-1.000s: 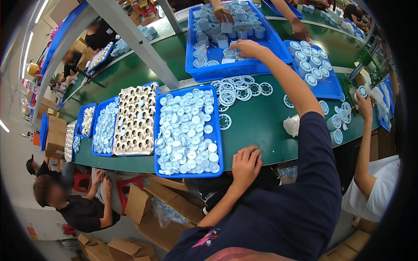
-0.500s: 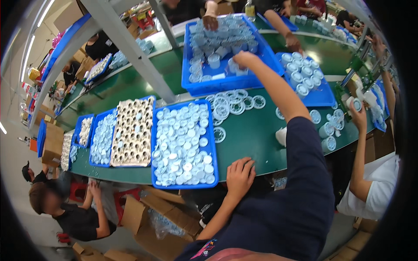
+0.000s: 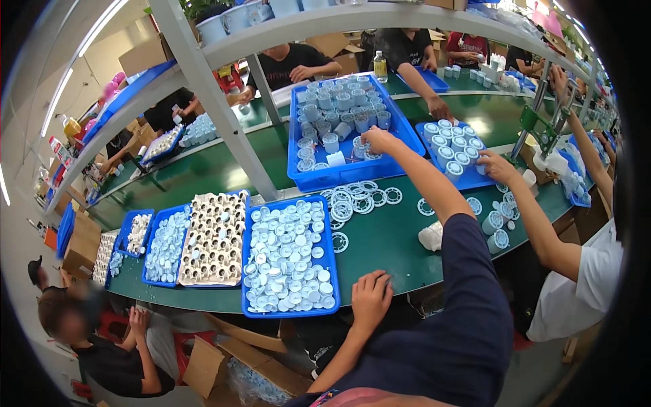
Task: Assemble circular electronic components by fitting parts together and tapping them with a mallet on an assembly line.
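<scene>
The left hand [image 3: 371,298] lies palm down at the near edge of the green tabletop [image 3: 393,258], its fingers slightly bent and nothing visible in its grasp. Just to its left, a shallow blue tray [image 3: 291,314] carries loose pale-blue round caps [image 3: 288,251] in a dense layer. Left of that tray, a cream moulded sheet [image 3: 213,237] presents rows of round pockets, and a second tray of caps [image 3: 166,244] adjoins it. Right of the left hand, a white bundle [image 3: 430,237] sits beside the right sleeve [image 3: 468,264]; farther right, two pale-blue cups [image 3: 498,240] are grouped near loose rings. Beyond the first tray, flat openwork rings [image 3: 342,207] overlap on the tabletop, along the near side of a large blue bin [image 3: 339,179]. The right hand [image 3: 378,139] reaches over the wall of this bin, fingers pointing down at pale-blue parts near its right side (whether they grip one cannot be told). Pale-blue cups [image 3: 330,142] fill the bin, most densely toward its far side. Right of the bin, a smaller blue tray [image 3: 475,180] supports cups with ring-shaped tops; one co-worker's hand [image 3: 497,166] is at its right side. Farthest out, a bottle of yellow liquid [image 3: 380,68] stands behind the bin.
</scene>
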Demonstrator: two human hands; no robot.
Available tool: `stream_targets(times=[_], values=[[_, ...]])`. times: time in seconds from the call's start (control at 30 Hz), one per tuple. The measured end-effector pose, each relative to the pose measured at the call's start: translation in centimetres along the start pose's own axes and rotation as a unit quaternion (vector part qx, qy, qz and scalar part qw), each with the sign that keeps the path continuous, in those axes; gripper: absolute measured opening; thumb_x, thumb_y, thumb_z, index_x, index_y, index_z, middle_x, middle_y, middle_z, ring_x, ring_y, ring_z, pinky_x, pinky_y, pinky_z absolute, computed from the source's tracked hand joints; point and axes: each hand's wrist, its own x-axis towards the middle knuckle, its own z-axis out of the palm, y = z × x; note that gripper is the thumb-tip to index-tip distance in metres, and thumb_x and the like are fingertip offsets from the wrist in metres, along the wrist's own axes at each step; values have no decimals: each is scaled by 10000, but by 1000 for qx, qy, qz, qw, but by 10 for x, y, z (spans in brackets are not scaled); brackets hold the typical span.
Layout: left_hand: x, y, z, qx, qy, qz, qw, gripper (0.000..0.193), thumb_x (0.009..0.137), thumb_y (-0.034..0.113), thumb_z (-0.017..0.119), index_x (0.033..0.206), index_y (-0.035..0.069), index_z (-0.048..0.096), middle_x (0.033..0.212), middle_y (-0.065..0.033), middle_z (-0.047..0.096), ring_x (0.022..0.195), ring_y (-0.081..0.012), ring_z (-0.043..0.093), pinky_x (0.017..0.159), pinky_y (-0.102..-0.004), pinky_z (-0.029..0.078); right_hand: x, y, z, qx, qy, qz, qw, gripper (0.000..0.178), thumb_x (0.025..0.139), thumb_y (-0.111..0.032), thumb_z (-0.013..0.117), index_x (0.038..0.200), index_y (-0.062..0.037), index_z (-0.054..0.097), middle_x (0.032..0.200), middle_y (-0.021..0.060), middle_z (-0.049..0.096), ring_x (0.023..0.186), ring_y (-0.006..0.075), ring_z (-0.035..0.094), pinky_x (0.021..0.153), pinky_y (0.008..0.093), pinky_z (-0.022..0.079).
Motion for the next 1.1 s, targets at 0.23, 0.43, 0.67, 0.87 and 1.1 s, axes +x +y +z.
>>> stream_targets(times=[0.23,0.43,0.67,0.87,1.1], values=[[-2,-1,3,3,-4,-6,1000,213,883,162,743,1089,112,715,1158,-40,691,1083,-269,647,892,-412,489,-58,-21,-83,60,138,-92,984,464,750,-58,796,1191,-152,687,1244,212,592,1105,436,653,945,480,550],[7,1,-5,-14,0,8,1000,213,867,141,757,1070,99,711,1129,-46,695,1045,-265,651,862,-407,496,-196,-72,-109,126,10,-192,973,453,787,3,712,1215,-140,670,1264,141,557,1062,395,646,909,489,536],[-6,-10,-8,-89,-15,35,995,142,816,91,783,935,97,706,993,-36,717,913,-253,665,737,-392,487,-263,-118,-18,109,-82,-304,943,407,802,-25,740,1173,-185,691,1326,99,560,1110,350,619,931,432,557],[-2,-6,-10,-107,-10,59,992,140,793,58,794,883,98,694,902,-23,705,843,-257,659,689,-395,479,-279,-115,25,38,35,-329,943,342,764,-41,749,1066,-201,736,1401,42,560,1182,323,577,990,438,527],[-7,-11,-16,-197,16,14,980,138,810,16,775,914,59,695,855,-80,684,771,-287,636,660,-402,479,-306,-105,16,251,190,-204,927,299,827,37,702,1100,-83,716,1245,121,632,1062,314,649,908,420,539]])
